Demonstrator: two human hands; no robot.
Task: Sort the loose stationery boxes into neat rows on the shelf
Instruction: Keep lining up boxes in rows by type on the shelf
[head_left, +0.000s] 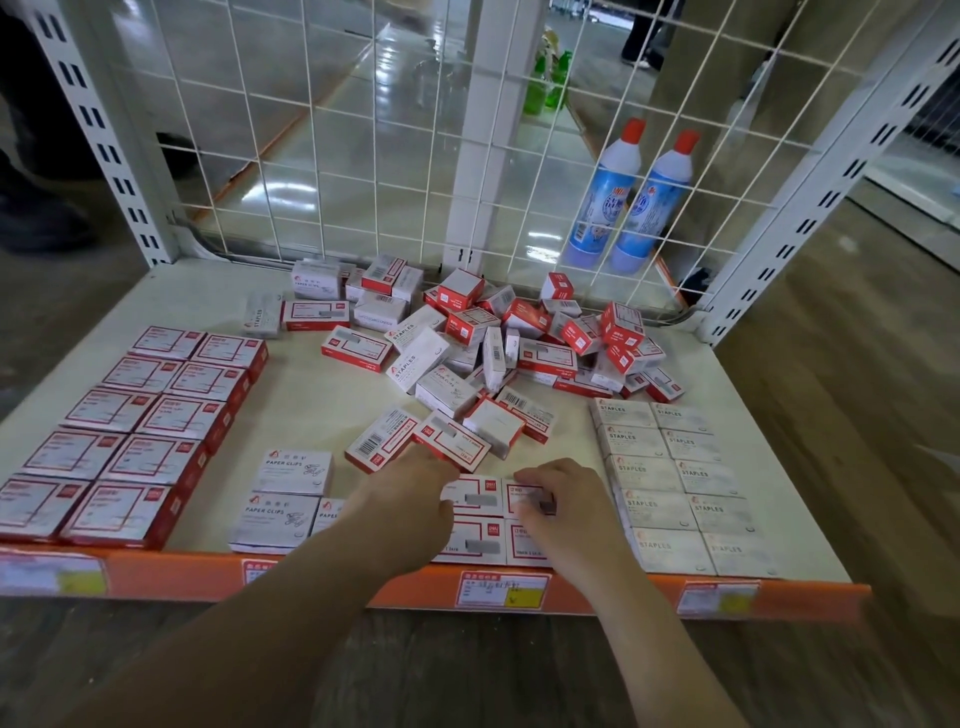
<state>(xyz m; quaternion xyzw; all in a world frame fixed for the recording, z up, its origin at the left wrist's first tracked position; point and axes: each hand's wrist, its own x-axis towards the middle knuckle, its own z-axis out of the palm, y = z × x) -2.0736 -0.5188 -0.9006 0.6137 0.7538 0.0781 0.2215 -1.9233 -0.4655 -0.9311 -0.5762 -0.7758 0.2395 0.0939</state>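
Stationery boxes: red-and-white staple boxes (475, 499) laid flat in a small block at front centre of the shelf (311, 400), under both hands. Left hand (410, 493) resting palm down on the left part of this block, fingers loosely bent, fingertips touching a loose red-bordered box (452, 440) just behind; whether that box is pinched cannot be told. Right hand (558, 499) on the right part of the block, grip formed by curled fingertips pressed on the top of one box (527, 496); closure round the box edge cannot be told.

Just left of the hands: white PAPER CLIPS boxes (291, 499), flat, in a short block. Just right: grey-white STAPLES boxes (675, 483) in two neat columns running front to back. Far left: larger red-framed boxes (135, 431) in two columns, stacked.

Behind the hands, centre to rear right: loose pile (498, 343) of mixed red and white boxes, tilted, overlapping, some on edge.

Front lip of shelf: orange rail (332, 577) carrying price labels (503, 590). Rear: white wire mesh panel (415, 130) between slotted uprights. Beyond the mesh, right: two blue bottles (628, 197) with red caps, upright, side by side.
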